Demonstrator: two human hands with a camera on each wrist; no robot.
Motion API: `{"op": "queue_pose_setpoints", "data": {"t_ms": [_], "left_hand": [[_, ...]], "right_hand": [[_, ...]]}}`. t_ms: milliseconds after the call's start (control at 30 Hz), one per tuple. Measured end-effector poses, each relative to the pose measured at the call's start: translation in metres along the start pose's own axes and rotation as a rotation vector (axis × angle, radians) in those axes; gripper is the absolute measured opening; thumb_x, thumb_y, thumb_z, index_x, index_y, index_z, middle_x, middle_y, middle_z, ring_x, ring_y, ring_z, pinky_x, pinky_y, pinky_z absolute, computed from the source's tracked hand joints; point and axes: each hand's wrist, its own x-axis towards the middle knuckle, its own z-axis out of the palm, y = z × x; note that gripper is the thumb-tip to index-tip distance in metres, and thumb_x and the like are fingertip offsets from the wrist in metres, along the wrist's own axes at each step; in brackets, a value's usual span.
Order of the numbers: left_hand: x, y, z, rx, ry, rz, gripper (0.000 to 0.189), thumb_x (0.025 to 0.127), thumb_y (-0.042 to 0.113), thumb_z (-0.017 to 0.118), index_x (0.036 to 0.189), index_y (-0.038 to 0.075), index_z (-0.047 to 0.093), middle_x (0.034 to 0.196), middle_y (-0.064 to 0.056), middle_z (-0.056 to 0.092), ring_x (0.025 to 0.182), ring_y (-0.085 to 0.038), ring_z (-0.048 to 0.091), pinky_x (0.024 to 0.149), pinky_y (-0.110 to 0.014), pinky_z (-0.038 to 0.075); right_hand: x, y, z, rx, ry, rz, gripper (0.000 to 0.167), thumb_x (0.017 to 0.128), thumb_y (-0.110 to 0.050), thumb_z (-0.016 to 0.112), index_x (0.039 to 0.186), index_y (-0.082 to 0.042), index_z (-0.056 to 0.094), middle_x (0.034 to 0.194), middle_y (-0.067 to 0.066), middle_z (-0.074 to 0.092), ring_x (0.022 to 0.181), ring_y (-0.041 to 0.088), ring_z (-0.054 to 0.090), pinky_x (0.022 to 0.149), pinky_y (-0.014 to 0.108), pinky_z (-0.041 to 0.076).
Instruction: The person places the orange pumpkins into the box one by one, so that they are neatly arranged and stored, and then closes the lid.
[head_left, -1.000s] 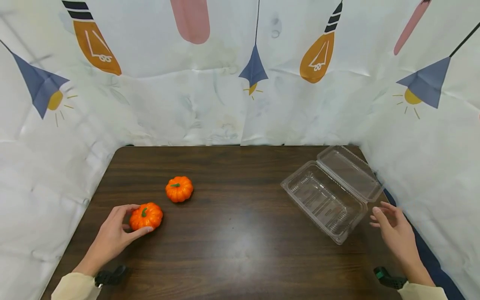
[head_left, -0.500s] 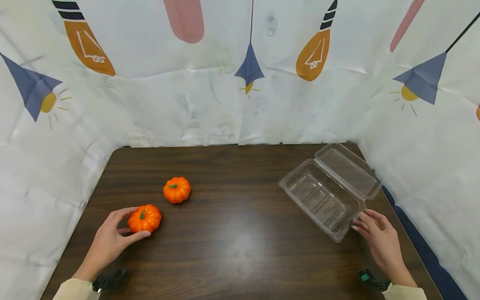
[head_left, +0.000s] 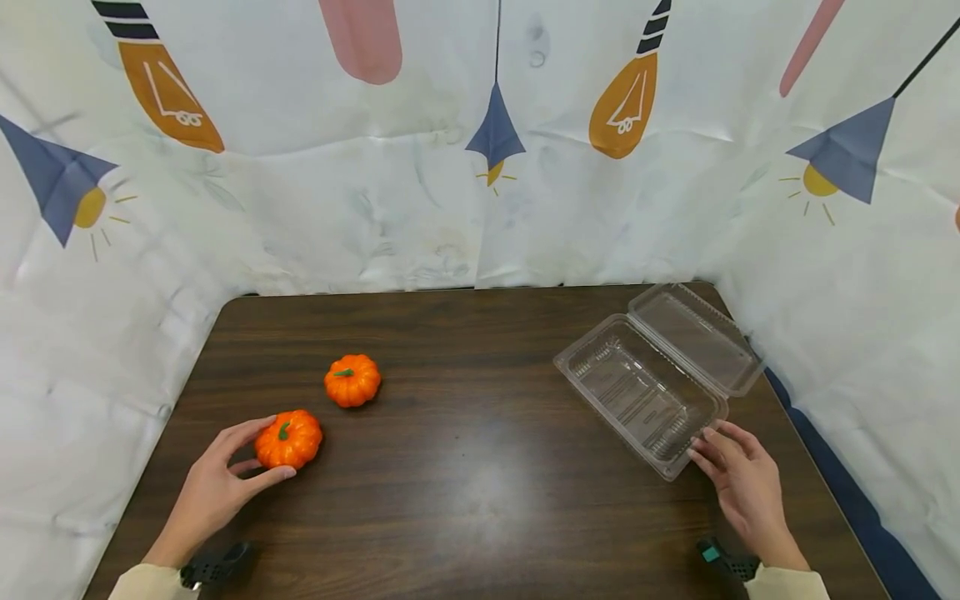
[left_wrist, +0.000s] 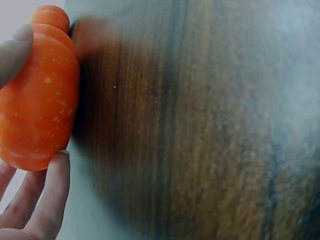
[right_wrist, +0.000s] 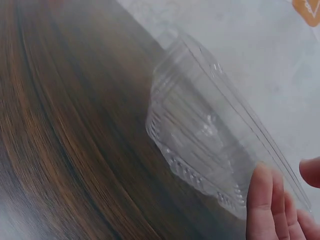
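My left hand (head_left: 213, 483) holds a small orange pumpkin (head_left: 289, 439) with a green stem, standing on the table. In the left wrist view the thumb lies against one side of this pumpkin (left_wrist: 40, 100) and the fingers (left_wrist: 52, 195) against the other. A second small pumpkin (head_left: 352, 381) stands a little farther back. At the right lies a clear plastic clamshell container (head_left: 637, 392), its lid (head_left: 697, 337) folded back. My right hand (head_left: 746, 487) grips its near right corner. In the right wrist view the container's rim (right_wrist: 250, 125) runs between thumb and fingers (right_wrist: 260, 205).
The dark wooden table (head_left: 465, 500) is walled by white cloth (head_left: 337, 208) printed with lamps and bulbs, at the back and both sides. The container's lid reaches the table's right edge. Dark blue fabric (head_left: 847, 492) shows beyond that edge.
My right hand has moved left from beside the container to its near right corner and taken hold there. The left hand stays at its pumpkin. The head view has shifted slightly.
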Motion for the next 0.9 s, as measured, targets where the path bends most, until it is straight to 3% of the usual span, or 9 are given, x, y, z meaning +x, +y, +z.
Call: {"op": "queue_pose_setpoints", "data": {"t_ms": [133,367,467,600,767,900], "left_hand": [[-0.002,-0.001,0.000,-0.014,-0.009,-0.015,0.076,0.077,0.028,0.093,0.145,0.017,0.059,0.137,-0.007,0.050,0.112,0.027,0.036,0.075,0.004,0.046],[-0.002,-0.003,-0.001,-0.025,-0.057,-0.027,0.080,0.081,0.031,0.090,0.152,0.024,0.053,0.143,0.032,0.041,0.115,0.033,0.030,0.078,0.006,0.043],[-0.002,-0.004,-0.002,-0.044,-0.072,-0.031,0.081,0.083,0.031,0.089,0.154,0.024,0.050,0.142,0.037,0.039,0.115,0.035,0.030,0.079,0.007,0.043],[-0.001,-0.002,-0.003,-0.044,-0.071,-0.026,0.080,0.083,0.030,0.088,0.153,0.020,0.051,0.143,0.024,0.047,0.114,0.035,0.032,0.079,0.006,0.045],[0.001,0.002,-0.003,-0.008,-0.064,-0.042,0.080,0.081,0.033,0.089,0.152,0.020,0.053,0.145,-0.009,0.053,0.110,0.035,0.031,0.076,0.004,0.048],[0.002,0.005,-0.003,-0.006,-0.061,-0.056,0.081,0.080,0.034,0.090,0.150,0.018,0.054,0.143,-0.017,0.053,0.108,0.035,0.032,0.075,0.003,0.049]], "right_hand": [[-0.004,0.005,0.005,0.071,-0.022,0.001,0.024,0.103,-0.004,0.061,0.123,-0.017,0.060,0.099,-0.003,0.074,0.090,0.011,0.076,0.084,0.027,0.065],[-0.006,0.010,0.011,0.064,0.033,-0.029,0.023,0.100,-0.001,0.064,0.119,-0.015,0.066,0.094,-0.003,0.076,0.087,0.010,0.076,0.081,0.026,0.065],[-0.006,0.011,0.011,0.062,0.065,-0.029,0.024,0.099,-0.002,0.066,0.119,-0.015,0.067,0.094,-0.003,0.077,0.085,0.010,0.076,0.079,0.025,0.066],[-0.007,0.012,0.010,0.084,0.080,-0.043,0.026,0.099,-0.001,0.066,0.121,-0.014,0.068,0.092,-0.002,0.078,0.083,0.010,0.076,0.077,0.025,0.066],[-0.007,0.012,0.009,0.111,0.084,-0.063,0.028,0.098,0.001,0.066,0.122,-0.013,0.069,0.090,-0.002,0.078,0.081,0.011,0.076,0.074,0.024,0.065],[-0.008,0.011,0.008,0.110,0.078,-0.070,0.027,0.098,0.001,0.066,0.121,-0.013,0.069,0.090,-0.002,0.078,0.080,0.011,0.075,0.073,0.023,0.065]]}}
